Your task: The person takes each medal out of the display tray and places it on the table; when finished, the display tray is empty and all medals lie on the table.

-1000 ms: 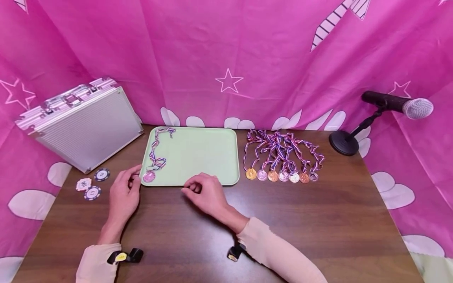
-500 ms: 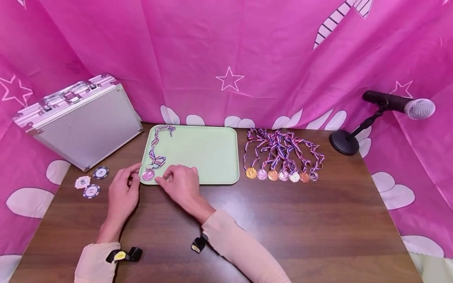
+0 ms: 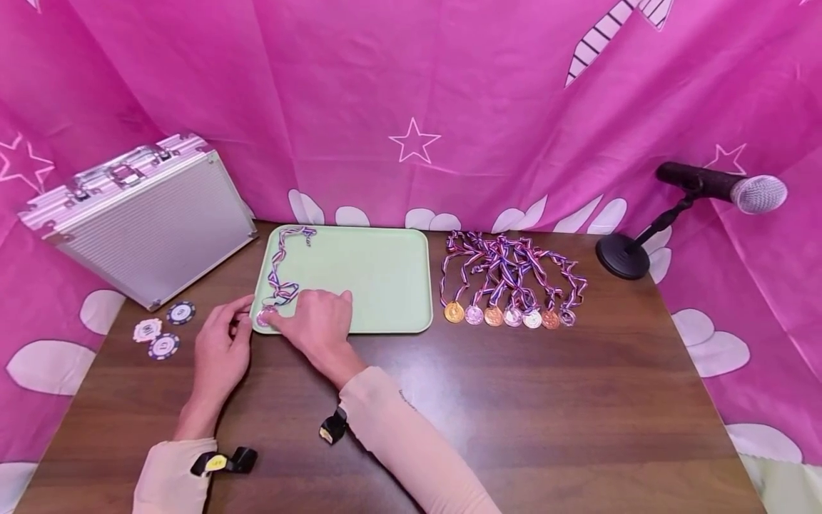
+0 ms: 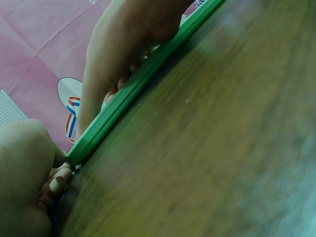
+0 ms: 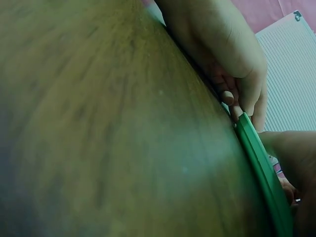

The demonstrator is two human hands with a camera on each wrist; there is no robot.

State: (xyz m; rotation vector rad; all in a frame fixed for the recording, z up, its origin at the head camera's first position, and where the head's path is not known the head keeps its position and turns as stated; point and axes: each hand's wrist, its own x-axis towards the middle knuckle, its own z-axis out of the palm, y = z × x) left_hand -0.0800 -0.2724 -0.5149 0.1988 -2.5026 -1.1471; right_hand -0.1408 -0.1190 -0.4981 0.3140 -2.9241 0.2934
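A pink medal (image 3: 266,316) lies in the front left corner of a pale green tray (image 3: 385,282). Its striped ribbon (image 3: 278,275) runs up the tray's left side. My right hand (image 3: 317,321) is over the tray's front edge, its thumb stretched to the medal and partly covering it. Its other fingers bend below the palm; whether they pinch anything is hidden. Against the tray's front left corner, my left hand (image 3: 221,346) rests with loosely bent fingers. In the right wrist view the left thumb and index finger (image 5: 257,111) touch that corner.
Right of the tray, several medals (image 3: 493,316) lie in a row with tangled ribbons (image 3: 507,264). A silver case (image 3: 157,228) stands at the back left, with 3 poker chips (image 3: 163,346) in front. A microphone (image 3: 719,185) on a stand is at the back right.
My right hand has moved left along the tray's front edge until its thumb reaches the pink medal. My left hand stays at the corner. The medal shows no clear shift on the tray.
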